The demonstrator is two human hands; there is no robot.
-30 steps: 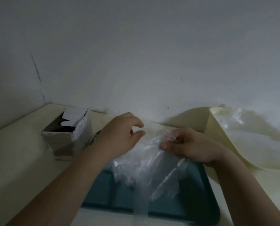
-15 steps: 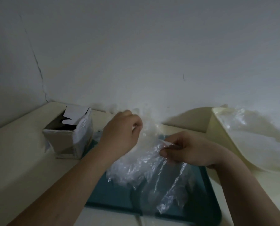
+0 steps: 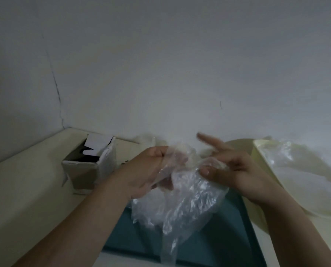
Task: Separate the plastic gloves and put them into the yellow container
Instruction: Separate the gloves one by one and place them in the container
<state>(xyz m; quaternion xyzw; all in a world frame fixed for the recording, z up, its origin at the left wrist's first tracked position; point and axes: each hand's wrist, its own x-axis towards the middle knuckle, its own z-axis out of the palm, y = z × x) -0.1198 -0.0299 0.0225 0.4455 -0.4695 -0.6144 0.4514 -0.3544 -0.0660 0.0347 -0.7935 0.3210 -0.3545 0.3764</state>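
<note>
Head view: gloves (image 3: pixel 180 205) mid-peel.
Left hand (image 3: pixel 145 176) grips, right hand (image 3: pixel 232 170) pinches them; peel gently toward container (image 3: pixel 259 153) at three o'clock.

we take this for a plain indoor room, a home or a small back room; we cannot tell which. bare whitish wall (image 3: pixel 160 64), a thin crack (image 3: pixel 57 93) running down toward the corner. cream table (image 3: pixel 25 189) set into that corner. on it: an opened cardboard box (image 3: pixel 83 174), a teal tray (image 3: pixel 228 234), a yellow container (image 3: pixel 261 157). light dim and flat.
</note>
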